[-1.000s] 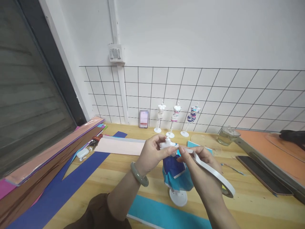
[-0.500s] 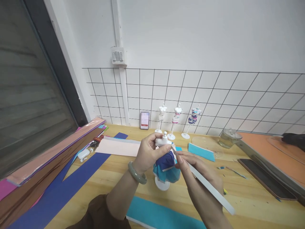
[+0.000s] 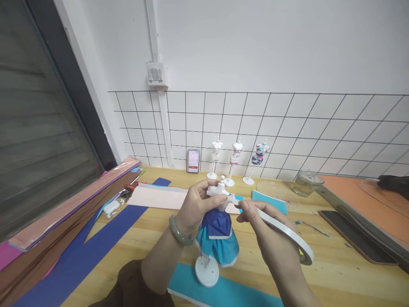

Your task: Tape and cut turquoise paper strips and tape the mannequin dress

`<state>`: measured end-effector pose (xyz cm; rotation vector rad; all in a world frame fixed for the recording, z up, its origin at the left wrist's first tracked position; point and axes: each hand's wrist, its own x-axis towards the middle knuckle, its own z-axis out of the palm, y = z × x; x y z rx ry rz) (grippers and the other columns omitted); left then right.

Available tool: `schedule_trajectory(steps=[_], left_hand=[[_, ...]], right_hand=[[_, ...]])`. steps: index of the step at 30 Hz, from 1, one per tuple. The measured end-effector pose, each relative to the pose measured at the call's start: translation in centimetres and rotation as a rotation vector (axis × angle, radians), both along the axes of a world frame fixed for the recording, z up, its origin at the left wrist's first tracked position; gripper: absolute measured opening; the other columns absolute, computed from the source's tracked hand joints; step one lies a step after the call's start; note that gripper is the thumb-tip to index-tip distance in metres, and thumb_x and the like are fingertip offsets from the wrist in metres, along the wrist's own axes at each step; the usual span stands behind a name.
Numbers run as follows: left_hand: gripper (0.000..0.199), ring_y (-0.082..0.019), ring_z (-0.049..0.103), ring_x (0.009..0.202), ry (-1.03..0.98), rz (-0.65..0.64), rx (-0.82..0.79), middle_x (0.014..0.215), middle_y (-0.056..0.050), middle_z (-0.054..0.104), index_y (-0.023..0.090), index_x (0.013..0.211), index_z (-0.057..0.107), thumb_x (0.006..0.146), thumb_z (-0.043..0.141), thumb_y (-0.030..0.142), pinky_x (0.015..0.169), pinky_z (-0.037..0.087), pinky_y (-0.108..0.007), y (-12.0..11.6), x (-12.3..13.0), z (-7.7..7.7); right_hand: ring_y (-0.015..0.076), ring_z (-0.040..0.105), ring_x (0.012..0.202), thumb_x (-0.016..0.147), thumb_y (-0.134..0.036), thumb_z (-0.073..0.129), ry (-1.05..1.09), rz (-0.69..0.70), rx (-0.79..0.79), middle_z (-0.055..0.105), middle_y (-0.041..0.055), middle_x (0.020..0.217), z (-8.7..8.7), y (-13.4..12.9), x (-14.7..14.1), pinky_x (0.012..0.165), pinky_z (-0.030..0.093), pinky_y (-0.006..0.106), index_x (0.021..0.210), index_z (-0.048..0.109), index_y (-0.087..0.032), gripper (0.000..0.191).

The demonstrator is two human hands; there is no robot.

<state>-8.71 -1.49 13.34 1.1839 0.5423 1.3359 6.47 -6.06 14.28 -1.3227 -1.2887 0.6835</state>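
My left hand pinches a small white mannequin at its shoulders, thumb across the upper chest. The mannequin tilts, its round base swung toward me over a teal paper strip. It wears a layered skirt, dark blue above and teal below, edged in white. My right hand is closed on a narrow roll of white tape. A length of tape runs from finger and thumb to the mannequin's chest beside my left thumb. The palm side of my right hand is hidden.
Three small mannequins stand by the wall grid, near a phone. Paper sheets and a long blue strip lie left, with an earphone case. A glass jar and a dark tablet-like slab are right.
The mannequin has tilted, its base swinging toward me and showing more skirt. My right hand has drawn slightly right, with tape now stretched between it and the chest. The tape roll has turned.
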Motion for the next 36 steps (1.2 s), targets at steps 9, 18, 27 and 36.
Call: schedule_trajectory(steps=[9, 18, 27, 36], left_hand=[[0.03, -0.011, 0.056, 0.067, -0.037, -0.072, -0.053, 0.078, -0.003, 0.06, 0.013, 0.09, 0.061, 0.063, 0.072, 0.019, 0.062, 0.045, -0.024, 0.2, -0.1, 0.0], [0.032, -0.013, 0.058, 0.065, -0.091, -0.175, -0.079, 0.077, -0.004, 0.062, 0.015, 0.089, 0.063, 0.061, 0.074, 0.025, 0.061, 0.044, -0.025, 0.0, -0.1, 0.0], [0.028, -0.012, 0.057, 0.066, -0.119, -0.155, -0.072, 0.079, -0.003, 0.062, 0.016, 0.089, 0.063, 0.063, 0.073, 0.02, 0.063, 0.045, -0.025, 0.3, -0.3, -0.1], [0.032, -0.013, 0.057, 0.068, 0.03, 0.021, 0.047, 0.073, -0.002, 0.061, 0.016, 0.092, 0.063, 0.063, 0.073, 0.023, 0.064, 0.047, -0.025, 0.4, -0.5, -0.1]], right_hand=[[0.0181, 0.062, 0.064, 0.068, -0.046, 0.064, 0.044, 0.055, 0.01, 0.065, 0.003, 0.059, -0.1, 0.3, 0.2, 0.055, 0.047, 0.024, 0.063, 0.065, -0.018, 0.028], [0.015, 0.06, 0.063, 0.07, -0.047, 0.062, 0.01, 0.168, -0.039, 0.066, 0.0011, 0.06, 0.1, 0.3, 0.5, 0.059, 0.046, 0.022, 0.062, 0.065, -0.02, 0.029], [0.0157, 0.061, 0.059, 0.071, -0.043, 0.062, 0.017, 0.105, 0.05, 0.066, 0.001, 0.061, 0.5, -0.4, -0.1, 0.055, 0.048, 0.023, 0.057, 0.063, -0.02, 0.027], [0.0177, 0.061, 0.068, 0.078, -0.022, 0.059, -0.289, 0.085, 0.48, 0.065, 0.0018, 0.073, 0.2, -1.7, -0.5, 0.061, 0.047, 0.028, 0.07, 0.06, -0.023, 0.008]])
